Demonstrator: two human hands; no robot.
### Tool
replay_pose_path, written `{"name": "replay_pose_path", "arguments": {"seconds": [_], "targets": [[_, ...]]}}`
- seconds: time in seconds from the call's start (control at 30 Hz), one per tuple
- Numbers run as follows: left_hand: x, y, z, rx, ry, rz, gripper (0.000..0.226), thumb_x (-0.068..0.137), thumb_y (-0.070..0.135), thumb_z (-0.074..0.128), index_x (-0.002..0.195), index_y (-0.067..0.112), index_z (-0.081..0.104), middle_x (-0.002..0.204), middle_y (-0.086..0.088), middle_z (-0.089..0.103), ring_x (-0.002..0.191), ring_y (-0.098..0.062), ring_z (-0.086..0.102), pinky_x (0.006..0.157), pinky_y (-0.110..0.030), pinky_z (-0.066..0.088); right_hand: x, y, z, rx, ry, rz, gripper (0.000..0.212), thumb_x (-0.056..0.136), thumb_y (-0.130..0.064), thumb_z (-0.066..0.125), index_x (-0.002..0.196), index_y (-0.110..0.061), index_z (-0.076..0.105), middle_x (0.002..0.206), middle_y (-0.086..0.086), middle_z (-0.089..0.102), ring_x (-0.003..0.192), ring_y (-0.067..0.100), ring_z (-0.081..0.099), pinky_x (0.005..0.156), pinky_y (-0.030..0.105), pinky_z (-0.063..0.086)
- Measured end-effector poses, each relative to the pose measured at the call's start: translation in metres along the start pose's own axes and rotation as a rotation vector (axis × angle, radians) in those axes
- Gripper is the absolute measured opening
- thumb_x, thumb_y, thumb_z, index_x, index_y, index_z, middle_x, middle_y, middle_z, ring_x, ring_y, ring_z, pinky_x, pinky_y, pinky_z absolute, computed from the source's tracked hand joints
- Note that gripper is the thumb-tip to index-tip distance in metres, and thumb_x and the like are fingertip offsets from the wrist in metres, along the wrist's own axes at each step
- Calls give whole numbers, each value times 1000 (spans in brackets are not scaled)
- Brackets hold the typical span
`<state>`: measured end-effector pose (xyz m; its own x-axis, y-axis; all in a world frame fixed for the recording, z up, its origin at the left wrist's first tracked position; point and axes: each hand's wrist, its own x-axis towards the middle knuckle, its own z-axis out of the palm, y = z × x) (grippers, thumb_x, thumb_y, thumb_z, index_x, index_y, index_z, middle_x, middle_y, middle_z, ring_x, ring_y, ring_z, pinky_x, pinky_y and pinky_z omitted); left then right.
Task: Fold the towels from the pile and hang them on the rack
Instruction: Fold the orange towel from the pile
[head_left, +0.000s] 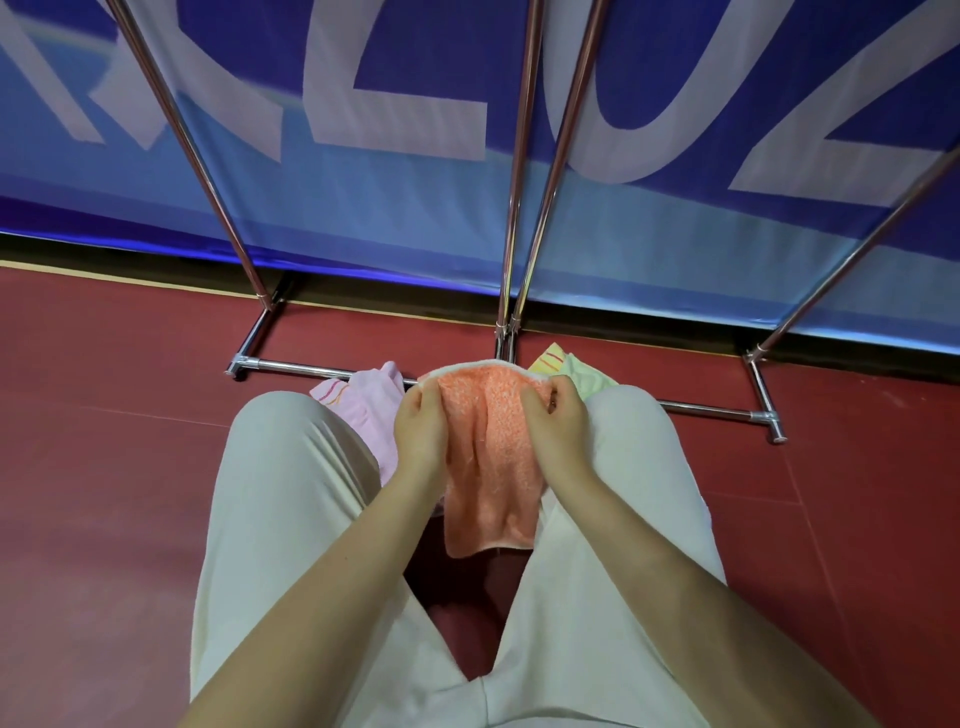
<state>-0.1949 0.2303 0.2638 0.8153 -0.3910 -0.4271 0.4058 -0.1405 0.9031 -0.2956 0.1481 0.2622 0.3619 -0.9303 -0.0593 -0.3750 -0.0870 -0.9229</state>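
Orange towel pinched at top edge by both hands, hanging between knees.

Orange towel nubby terry cloth; rack glossy chromed metal.

Red floor: pink towel, yellow-green towel, rack base.

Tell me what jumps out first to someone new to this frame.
The fluffy orange towel at centre, held up by its top edge between the left hand and the right hand above the knees. Behind it, the shiny chrome tube rack rises against a big blue banner with white letters; a pale pink towel lies left.
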Motion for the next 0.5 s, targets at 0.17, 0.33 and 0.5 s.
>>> {"name": "replay_pose_path", "arguments": {"seconds": [0.17, 0.33, 0.5], "targets": [[-7, -8, 5, 12, -30, 25, 23, 92, 42, 47, 97, 30, 66, 87, 4, 67, 90, -20, 60, 81, -38, 49, -14, -12, 15, 94, -103, -75, 24, 84, -33, 55, 69, -22, 41, 64, -10, 38, 62, 8, 38, 62, 29, 34], [-15, -1, -2, -188, -150, 4, 20, 94, 33, 51, 105, 32, 67, 89, 1, 74, 80, -12, 69, 76, -30, 58, -20, -21, 14, 205, -329, -169, 32, 95, -1, 44, 96, -23, 67, 91, -10, 65, 84, -3, 61, 82, 20, 48], [-17, 16, -11, -203, -243, 1, 13, 91, 20, 50, 84, 20, 61, 62, 2, 55, 58, -11, 51, 45, -19, 38, -12, -12, 17, -85, -180, -587, 36, 85, -2, 57, 113, -20, 71, 97, -8, 53, 99, 9, 48, 93, 13, 36]]}}
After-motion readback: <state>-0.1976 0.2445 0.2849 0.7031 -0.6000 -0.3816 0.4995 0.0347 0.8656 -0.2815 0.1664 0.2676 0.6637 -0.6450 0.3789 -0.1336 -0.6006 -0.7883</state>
